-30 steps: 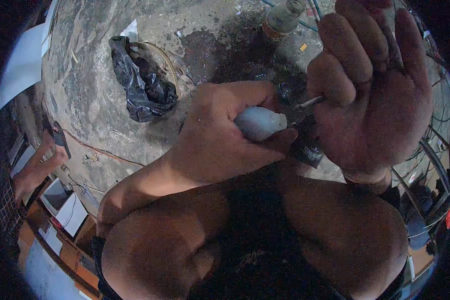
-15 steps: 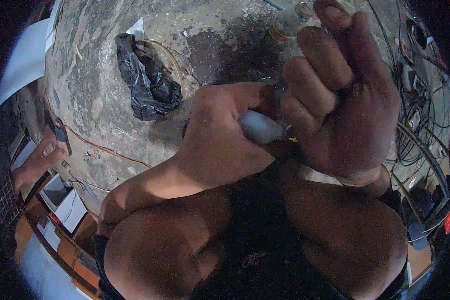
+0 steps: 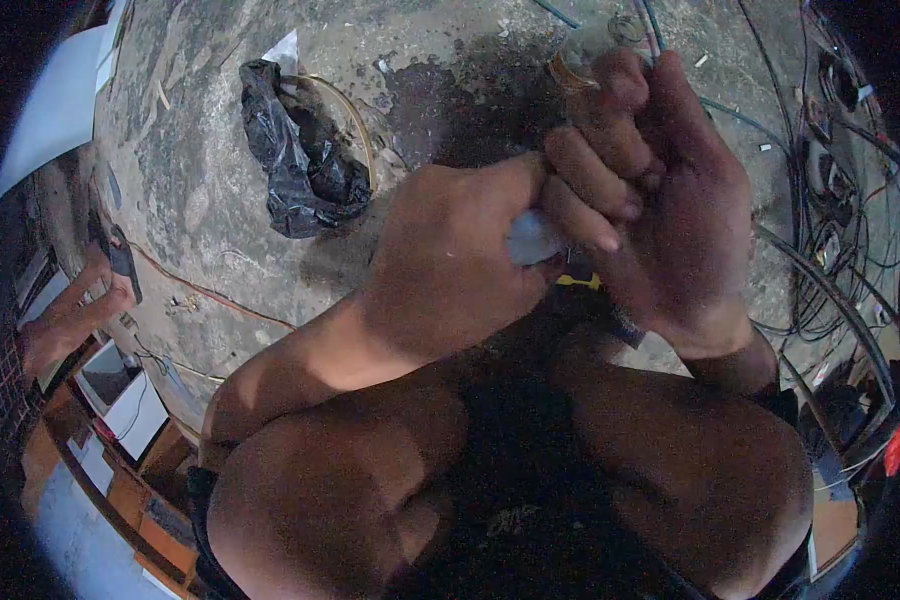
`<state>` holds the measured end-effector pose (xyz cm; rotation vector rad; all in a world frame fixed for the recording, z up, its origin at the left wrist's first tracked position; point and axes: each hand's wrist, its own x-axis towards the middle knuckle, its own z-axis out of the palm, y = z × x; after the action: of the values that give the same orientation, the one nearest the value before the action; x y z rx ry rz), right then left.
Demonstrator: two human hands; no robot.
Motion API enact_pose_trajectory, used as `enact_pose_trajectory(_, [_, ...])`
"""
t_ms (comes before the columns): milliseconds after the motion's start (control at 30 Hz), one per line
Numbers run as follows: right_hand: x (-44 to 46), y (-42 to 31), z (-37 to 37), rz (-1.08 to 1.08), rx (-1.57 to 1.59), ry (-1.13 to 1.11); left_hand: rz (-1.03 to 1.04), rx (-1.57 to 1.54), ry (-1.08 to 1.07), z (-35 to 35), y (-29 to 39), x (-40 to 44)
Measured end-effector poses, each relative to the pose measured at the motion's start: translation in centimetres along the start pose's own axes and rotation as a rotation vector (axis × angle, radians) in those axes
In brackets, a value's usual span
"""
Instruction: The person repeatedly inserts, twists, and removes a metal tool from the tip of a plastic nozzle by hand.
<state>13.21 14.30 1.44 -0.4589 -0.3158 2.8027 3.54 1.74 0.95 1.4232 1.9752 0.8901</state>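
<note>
My left hand (image 3: 460, 260) is closed around a pale, translucent, rounded object (image 3: 533, 238); only part of it shows between the thumb and fingers, and its kind is unclear. Close against it on the right is my right hand (image 3: 670, 220), palm side toward me. Its fingers are curled and the index fingertip and thumb nearly meet, but anything pinched there is too small or hidden to make out. Below the hands, a small yellow piece (image 3: 580, 281) shows in shadow. Beyond the right fingertips stands a clear jar (image 3: 595, 45) on the floor.
A crumpled black plastic bag (image 3: 305, 175) lies on the stained concrete floor (image 3: 200, 190), beside a curved tan strip (image 3: 355, 120). Black cables (image 3: 820, 280) tangle at the right. Another person's foot (image 3: 85, 305) and a white box (image 3: 135, 415) are at the left.
My right hand has shifted left and down, its fingers now nearer the left hand. Less of the pale object shows. The jar is more exposed.
</note>
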Motion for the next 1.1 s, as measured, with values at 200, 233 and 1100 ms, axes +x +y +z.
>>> enact_pose_trajectory(200, [-0.6, 0.3, -4.5, 0.102, 0.057, 0.000, 0.026, 0.411, -0.278, 0.6, -0.8, 0.0])
enact_pose_trajectory(233, [-0.8, 0.8, -5.3, 0.103, 0.069, 0.002, 0.032, 0.449, -0.291, 0.7, -0.7, 0.0])
enact_pose_trajectory(1100, [-2.1, 2.4, -6.4, -0.506, -1.352, -0.344, 0.119, 0.495, -0.600, 0.7, -2.6, -1.4])
